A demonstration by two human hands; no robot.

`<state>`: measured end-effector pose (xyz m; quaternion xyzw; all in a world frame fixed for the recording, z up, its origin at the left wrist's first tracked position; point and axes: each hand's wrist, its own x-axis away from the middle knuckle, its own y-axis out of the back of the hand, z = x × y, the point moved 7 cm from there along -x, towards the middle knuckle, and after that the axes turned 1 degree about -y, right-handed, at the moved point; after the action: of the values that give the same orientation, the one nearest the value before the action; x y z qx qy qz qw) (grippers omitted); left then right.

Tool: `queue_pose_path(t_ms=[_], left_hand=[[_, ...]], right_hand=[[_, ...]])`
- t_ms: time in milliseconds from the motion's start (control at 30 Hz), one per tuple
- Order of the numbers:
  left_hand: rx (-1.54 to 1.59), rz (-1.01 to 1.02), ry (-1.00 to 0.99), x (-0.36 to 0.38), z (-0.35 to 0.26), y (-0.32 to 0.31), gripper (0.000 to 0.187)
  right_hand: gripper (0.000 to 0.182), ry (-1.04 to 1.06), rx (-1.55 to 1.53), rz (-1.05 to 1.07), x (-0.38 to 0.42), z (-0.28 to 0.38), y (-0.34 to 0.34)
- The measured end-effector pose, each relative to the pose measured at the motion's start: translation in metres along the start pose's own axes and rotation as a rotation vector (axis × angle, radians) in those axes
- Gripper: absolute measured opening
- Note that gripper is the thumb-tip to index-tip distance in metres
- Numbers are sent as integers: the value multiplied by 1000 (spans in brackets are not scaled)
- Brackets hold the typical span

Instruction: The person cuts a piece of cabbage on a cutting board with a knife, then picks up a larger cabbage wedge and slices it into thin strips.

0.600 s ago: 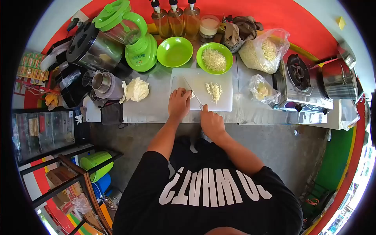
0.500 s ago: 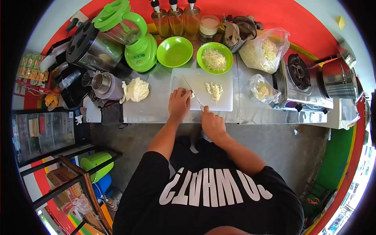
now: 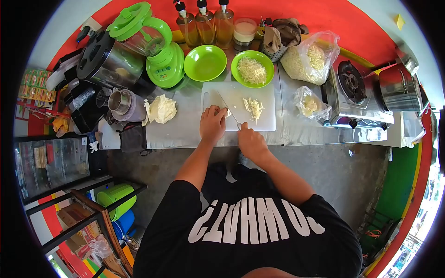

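On the cutting board [image 3: 241,91], the left hand [image 3: 213,124] pins a small pale piece [image 3: 228,112] under bunched fingers, beside the knife [image 3: 225,103] whose handle the right hand [image 3: 251,142] grips. Pale shreds [image 3: 254,109] lie right of the blade, a green bowl [image 3: 254,85] beyond.

Knife [image 3: 226,104] aslant, pale shreds [image 3: 253,109] heaped alongside

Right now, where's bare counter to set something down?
Bare counter: between cabbage and cutting board; right of the board, up to and in front of the small plastic bag. Crowded: the back row, blender through bottles to the large plastic bag.
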<state>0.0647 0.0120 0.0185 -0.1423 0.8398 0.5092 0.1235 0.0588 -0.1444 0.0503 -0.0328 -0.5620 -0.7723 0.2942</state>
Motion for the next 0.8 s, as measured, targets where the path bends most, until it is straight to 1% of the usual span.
queue_pose_path(t_ms=[67, 167, 300, 367, 433, 500, 600, 700, 767, 800], left_hand=[[34, -10, 6, 0, 0, 1, 25], [34, -21, -2, 0, 0, 2, 25], [39, -8, 0, 0, 1, 0, 23], [32, 4, 13, 1, 4, -2, 23], [32, -11, 0, -1, -1, 3, 20], [33, -16, -26, -1, -4, 6, 18], [51, -13, -11, -2, -2, 1, 23], [67, -25, -7, 0, -1, 1, 22], [39, -56, -26, 0, -1, 2, 21], [39, -59, -30, -1, -1, 2, 21]], right_hand=[[32, -44, -12, 47, 6, 4, -6], [33, -70, -33, 23, -6, -6, -29], [32, -59, -105, 30, -23, -5, -20], [30, -13, -107, 44, -22, 3, -9], [30, -29, -127, 62, -14, 6, -5], [29, -56, -158, 76, -7, 5, -13], [28, -88, -181, 16, -8, -5, -27], [28, -88, -103, 52, -25, -4, -25], [29, 7, -104, 12, -34, 3, -18], [29, 8, -104, 7, -32, 5, -12]])
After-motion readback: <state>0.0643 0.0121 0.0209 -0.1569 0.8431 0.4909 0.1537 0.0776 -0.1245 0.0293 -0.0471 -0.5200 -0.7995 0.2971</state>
